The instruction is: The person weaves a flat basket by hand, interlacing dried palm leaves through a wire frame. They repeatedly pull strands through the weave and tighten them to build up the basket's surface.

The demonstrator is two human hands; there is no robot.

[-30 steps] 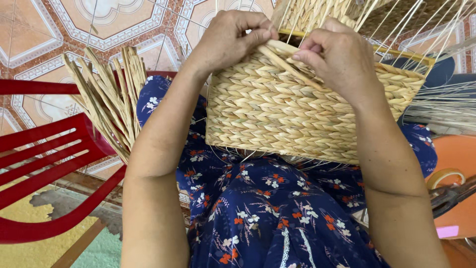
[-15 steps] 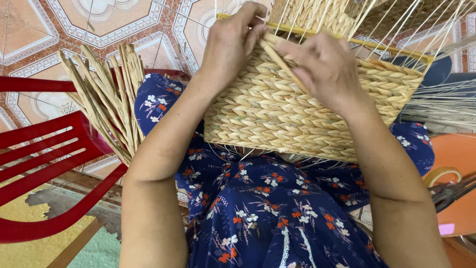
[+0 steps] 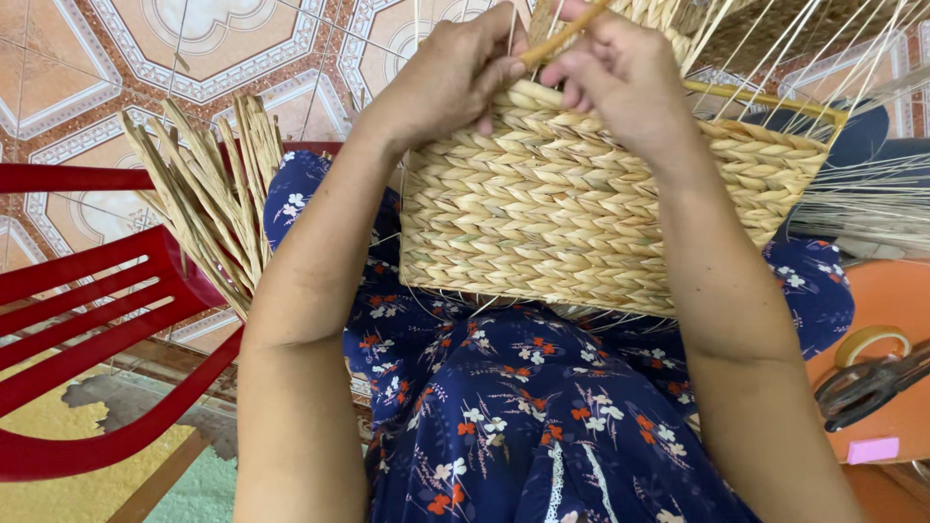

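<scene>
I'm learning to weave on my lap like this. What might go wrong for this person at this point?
The woven basket rests tilted on the lap, steadied only by both hands at its rim; it may slip while the left hand and right hand pull the strand. Thin upright stakes stick out near the hands and could bend or poke. The bundle of loose strips leaning on the red chair might slide off.

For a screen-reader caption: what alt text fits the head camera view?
Both hands, left hand and right hand, pinch a straw strand at the rim of a half-woven basket on a floral-dressed lap. Loose straw bundle lies on a red chair alongside.
</scene>
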